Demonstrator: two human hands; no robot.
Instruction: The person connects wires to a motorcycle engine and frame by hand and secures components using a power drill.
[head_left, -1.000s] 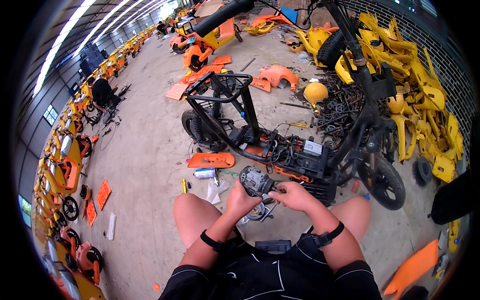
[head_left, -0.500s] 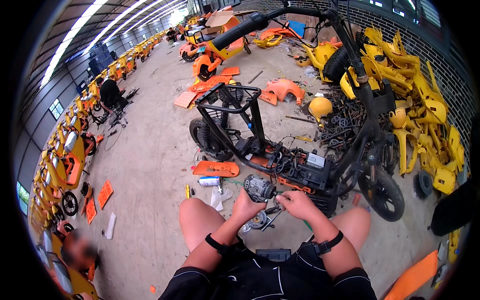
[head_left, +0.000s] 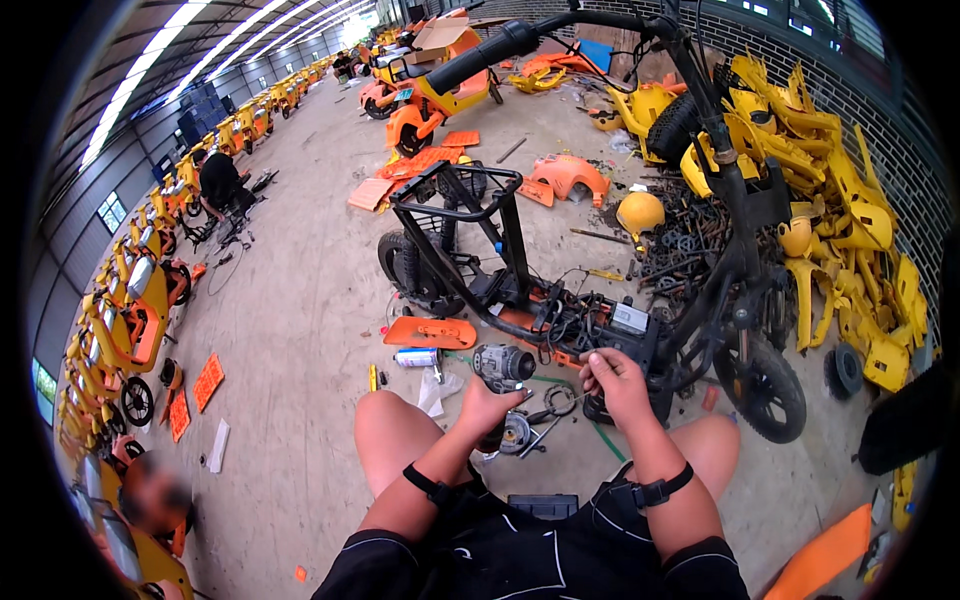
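My left hand [head_left: 486,408] is wrapped around the grip of a grey cordless drill [head_left: 500,366], its nose facing right. To the right, apart from the drill, my right hand [head_left: 618,384] is raised with thumb and fingertips pinched together. Something thin seems to show under those fingertips, too small to name. Beyond both hands stands a stripped black scooter frame [head_left: 520,255] with its wheels on; wiring and a battery-like box lie along its low deck. Round metal parts and a tool with a bar handle [head_left: 540,437] lie on the floor between my knees.
An orange panel [head_left: 430,332] and a spray can [head_left: 416,357] lie left of the frame. Dark metal parts [head_left: 690,240] and yellow body panels [head_left: 860,230] are heaped at right. Yellow scooters [head_left: 135,305] line the left wall; another person [head_left: 218,182] crouches near them.
My right hand has moved from the drill's nose to the right and slightly up. The drill's nose now shows without the dark piece, and my left hand still grips it.
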